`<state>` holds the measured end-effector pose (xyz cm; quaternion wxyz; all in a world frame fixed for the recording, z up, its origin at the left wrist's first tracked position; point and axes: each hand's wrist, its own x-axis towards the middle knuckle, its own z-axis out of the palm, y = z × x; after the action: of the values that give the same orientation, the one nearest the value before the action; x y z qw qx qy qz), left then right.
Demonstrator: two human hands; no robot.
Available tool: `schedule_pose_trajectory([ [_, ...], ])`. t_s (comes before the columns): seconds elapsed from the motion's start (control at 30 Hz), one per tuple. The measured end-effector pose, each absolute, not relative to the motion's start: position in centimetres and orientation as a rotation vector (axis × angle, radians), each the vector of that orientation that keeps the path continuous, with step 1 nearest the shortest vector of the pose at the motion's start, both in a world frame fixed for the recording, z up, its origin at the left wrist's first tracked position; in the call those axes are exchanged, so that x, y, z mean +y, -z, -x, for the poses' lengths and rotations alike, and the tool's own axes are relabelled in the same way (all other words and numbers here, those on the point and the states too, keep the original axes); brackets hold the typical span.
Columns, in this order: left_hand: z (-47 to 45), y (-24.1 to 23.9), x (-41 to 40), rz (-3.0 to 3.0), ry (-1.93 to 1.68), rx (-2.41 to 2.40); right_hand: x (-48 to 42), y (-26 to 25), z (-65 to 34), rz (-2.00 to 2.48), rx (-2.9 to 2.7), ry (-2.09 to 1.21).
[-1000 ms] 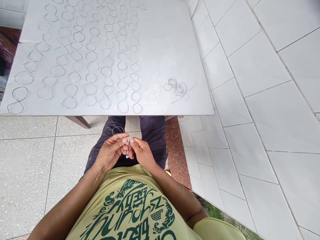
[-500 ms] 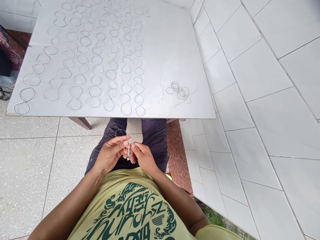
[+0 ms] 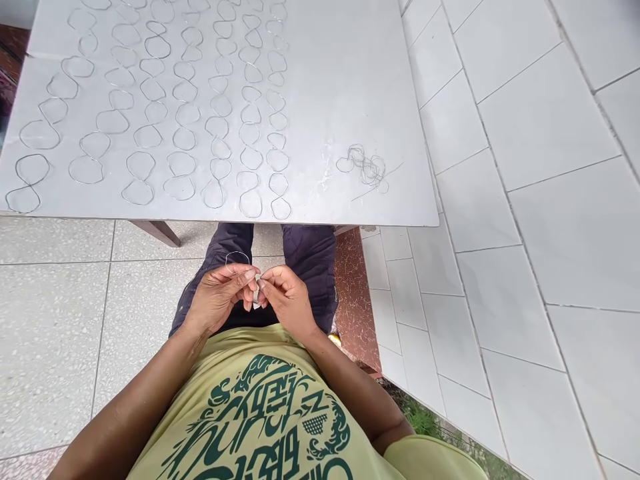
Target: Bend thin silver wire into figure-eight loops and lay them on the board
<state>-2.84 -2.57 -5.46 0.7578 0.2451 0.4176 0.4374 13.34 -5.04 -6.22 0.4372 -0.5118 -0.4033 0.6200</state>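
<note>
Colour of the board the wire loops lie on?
Plain white board, clearest in the head view.

Bright, even daylight with soft faint shadows, sharp focus throughout, and wide-angle bending at the edges

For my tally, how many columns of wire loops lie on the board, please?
7 columns of silver wire loops, side by side, white board's left edge to middle; tops cropped.

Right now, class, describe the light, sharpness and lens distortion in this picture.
Head view: soft, even daylight with hardly any shadows on the table; the white tiles stretch and slant toward the edge, a wide-lens effect; the left hand, right hand and the thin wire loop they pinch look sharp.
</note>
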Motion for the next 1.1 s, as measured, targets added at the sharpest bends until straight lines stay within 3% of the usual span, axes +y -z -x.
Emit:
schedule_pose_trajectory([
  [0.43, 3.0, 5.0, -2.5, -0.515, -0.912, 0.867, -4.9, 5.8, -13.3, 1.27, -1.017, -1.528],
  [0.73, 2.4, 4.1, -2.5, -0.509, -0.953, 0.944, -4.6, 5.9, -13.1, 1.402, -1.099, -1.236],
  [1.1, 2.4, 4.0, -2.4, -0.6, -1.025, 1.057, -4.7, 5.3, -13.7, 1.371, -1.311, -1.107],
])
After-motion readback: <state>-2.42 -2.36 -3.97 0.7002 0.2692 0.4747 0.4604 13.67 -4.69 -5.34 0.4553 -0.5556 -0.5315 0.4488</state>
